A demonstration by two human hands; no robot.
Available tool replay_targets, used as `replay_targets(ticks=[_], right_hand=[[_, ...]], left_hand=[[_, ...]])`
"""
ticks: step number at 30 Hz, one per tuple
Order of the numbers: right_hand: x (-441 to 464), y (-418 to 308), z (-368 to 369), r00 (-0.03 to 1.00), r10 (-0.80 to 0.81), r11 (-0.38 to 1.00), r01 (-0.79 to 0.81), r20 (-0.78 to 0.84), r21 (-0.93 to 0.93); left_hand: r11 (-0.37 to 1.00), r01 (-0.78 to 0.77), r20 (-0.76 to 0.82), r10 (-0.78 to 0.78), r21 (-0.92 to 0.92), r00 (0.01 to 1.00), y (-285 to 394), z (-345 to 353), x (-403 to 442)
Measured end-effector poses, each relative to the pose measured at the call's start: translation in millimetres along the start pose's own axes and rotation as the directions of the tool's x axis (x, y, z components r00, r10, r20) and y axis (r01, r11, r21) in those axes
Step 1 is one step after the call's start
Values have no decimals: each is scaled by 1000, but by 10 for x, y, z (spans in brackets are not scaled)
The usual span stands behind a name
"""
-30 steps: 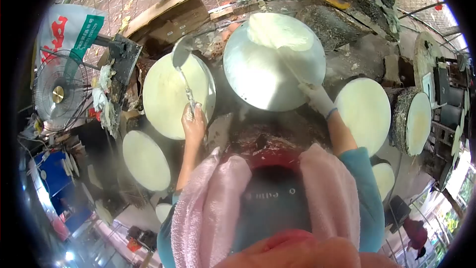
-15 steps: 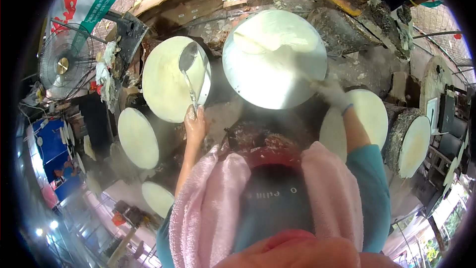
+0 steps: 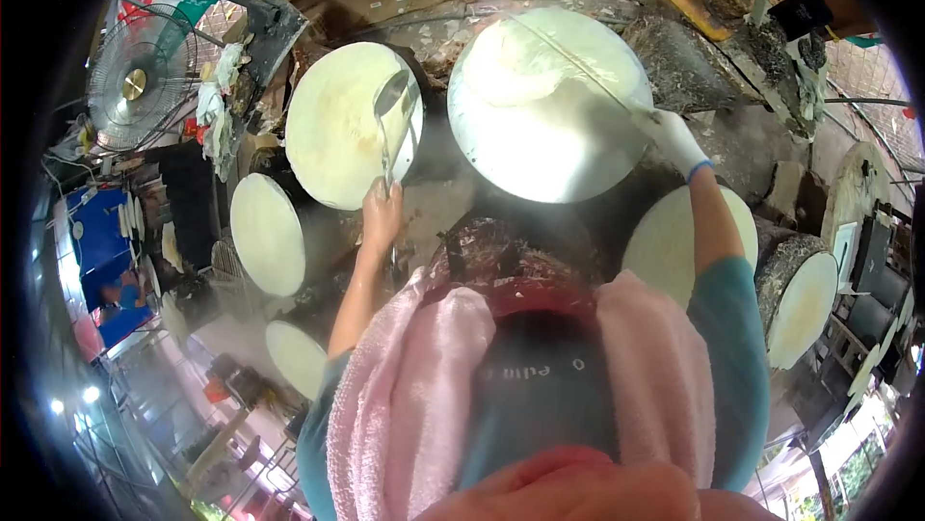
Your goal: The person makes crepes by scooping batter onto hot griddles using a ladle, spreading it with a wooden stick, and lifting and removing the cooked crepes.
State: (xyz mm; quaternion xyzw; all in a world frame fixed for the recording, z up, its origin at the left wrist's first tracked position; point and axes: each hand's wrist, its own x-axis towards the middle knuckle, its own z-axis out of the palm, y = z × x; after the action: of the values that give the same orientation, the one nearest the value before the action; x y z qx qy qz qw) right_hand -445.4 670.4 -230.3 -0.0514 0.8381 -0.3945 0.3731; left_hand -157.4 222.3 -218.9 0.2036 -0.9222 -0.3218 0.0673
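One ladle (image 3: 390,94) in left hand (image 3: 383,210), one stick (image 3: 570,56), apparently, in right hand (image 3: 674,140).

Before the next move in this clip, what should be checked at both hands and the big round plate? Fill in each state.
1. Left hand has the ladle by its handle: ok.
2. Right hand, in a white glove, has the thin stick: ok.
3. Stick reaches over the big round plate: ok.
4. Pale layer covers the whole plate: not ok, the near part looks bare and shiny.
5. Ladle clear of the pale disc beneath it: cannot tell, contact is not clear from this angle.
6. Plate hot enough: cannot tell.
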Motion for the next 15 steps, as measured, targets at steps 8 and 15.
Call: replay_targets(ticks=[8,15], right_hand=[[-457,-148,120,976,21,999,-10,218,-52],[235,228,402,971,-56,993,31,234,110]], left_hand=[[980,-35,135,8,196,991,126,344,800],[894,-179,293,56,412,954,240,364,851]])
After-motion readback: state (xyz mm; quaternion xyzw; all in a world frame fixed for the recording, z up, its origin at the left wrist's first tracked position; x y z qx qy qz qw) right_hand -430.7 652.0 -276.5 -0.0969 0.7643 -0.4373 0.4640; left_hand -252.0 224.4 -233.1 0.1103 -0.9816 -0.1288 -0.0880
